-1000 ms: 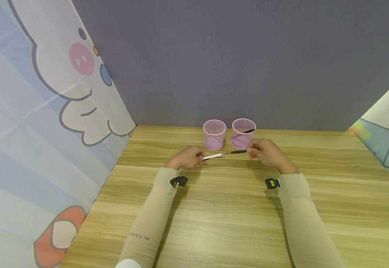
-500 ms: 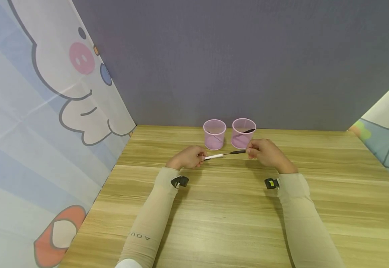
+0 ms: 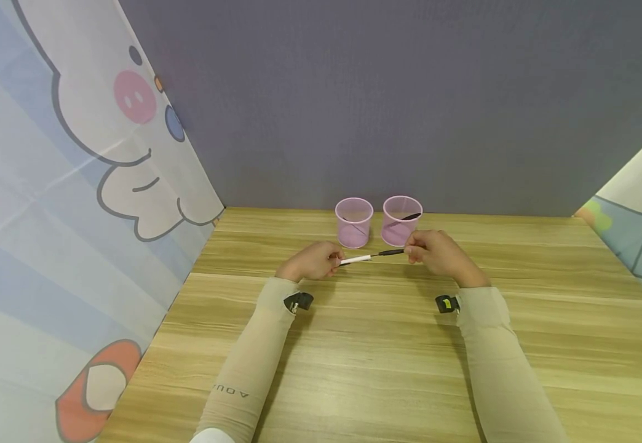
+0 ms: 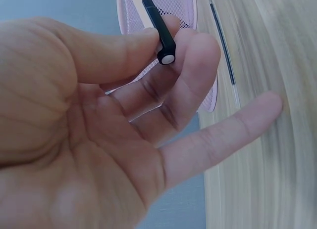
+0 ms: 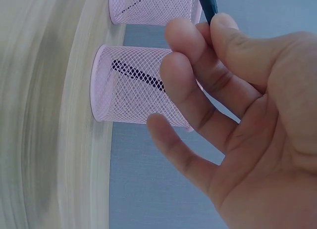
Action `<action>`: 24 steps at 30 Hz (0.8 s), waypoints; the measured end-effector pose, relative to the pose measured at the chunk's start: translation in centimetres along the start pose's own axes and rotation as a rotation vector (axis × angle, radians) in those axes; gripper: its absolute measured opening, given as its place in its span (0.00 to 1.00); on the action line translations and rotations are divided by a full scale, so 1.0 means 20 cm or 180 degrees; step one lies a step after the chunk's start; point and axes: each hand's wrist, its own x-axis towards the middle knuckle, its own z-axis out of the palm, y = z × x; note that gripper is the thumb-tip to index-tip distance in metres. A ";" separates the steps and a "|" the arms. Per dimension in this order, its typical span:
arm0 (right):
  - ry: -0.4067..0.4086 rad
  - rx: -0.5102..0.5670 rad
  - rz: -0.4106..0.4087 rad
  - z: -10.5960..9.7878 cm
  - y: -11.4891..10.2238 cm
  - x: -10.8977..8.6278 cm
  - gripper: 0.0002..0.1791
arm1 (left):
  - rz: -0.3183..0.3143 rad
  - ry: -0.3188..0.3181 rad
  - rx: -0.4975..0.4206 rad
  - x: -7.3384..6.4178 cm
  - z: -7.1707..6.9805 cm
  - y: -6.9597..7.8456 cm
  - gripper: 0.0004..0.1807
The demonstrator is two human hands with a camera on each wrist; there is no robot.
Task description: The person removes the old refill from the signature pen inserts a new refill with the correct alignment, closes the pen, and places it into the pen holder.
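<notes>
My left hand (image 3: 314, 259) pinches a white pen barrel (image 3: 356, 259) between thumb and fingers; its black clip (image 4: 159, 31) shows in the left wrist view, little finger stretched out. From the other side my right hand (image 3: 437, 252) pinches the end of a black tapered pen piece (image 3: 392, 252). A thin dark rod runs from that piece to the barrel's open end, overlapping it in the head view. In the right wrist view, the dark piece (image 5: 208, 1) sits between thumb and forefinger. A pen refill (image 4: 223, 41) lies on the wooden table below the left hand.
Two pink mesh pen cups stand just behind the hands: a left cup (image 3: 353, 235) with a thin dark stick inside, and a right cup (image 3: 395, 235) with a black piece leaning in it. A grey panel (image 3: 387, 111) rises behind the table (image 3: 365, 357).
Both hands have drawn slightly closer together. The white barrel has shifted right and the black piece left, so the gap between them has narrowed. The cups have not moved.
</notes>
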 end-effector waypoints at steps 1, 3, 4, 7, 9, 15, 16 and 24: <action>0.0002 -0.0004 0.0000 0.00 0.00 0.00 0.07 | 0.0014 0.0010 0.0030 0.00 0.00 0.00 0.10; 0.0006 -0.0007 0.0004 0.00 0.00 0.00 0.07 | 0.0040 0.0028 0.0086 0.00 0.00 0.00 0.10; 0.0006 -0.0011 0.0002 0.00 0.00 0.00 0.07 | 0.0050 0.0031 0.0103 0.01 0.00 0.00 0.10; -0.0002 -0.0007 0.0006 0.00 0.00 0.00 0.07 | 0.0083 0.0039 0.0111 0.01 0.01 0.00 0.10; -0.0006 0.0000 0.0010 0.00 0.00 0.00 0.07 | 0.0104 0.0040 0.0094 0.01 0.01 0.00 0.10; -0.0008 0.0024 -0.0021 0.00 0.00 0.00 0.06 | 0.0147 0.0081 0.0145 0.03 0.03 0.00 0.10; -0.0008 0.0025 -0.0030 0.00 -0.01 0.00 0.06 | 0.0154 0.0090 0.0163 0.03 0.03 0.00 0.09; -0.0007 0.0031 -0.0076 0.01 -0.01 0.00 0.05 | 0.0186 0.0118 0.0182 0.03 0.03 0.02 0.09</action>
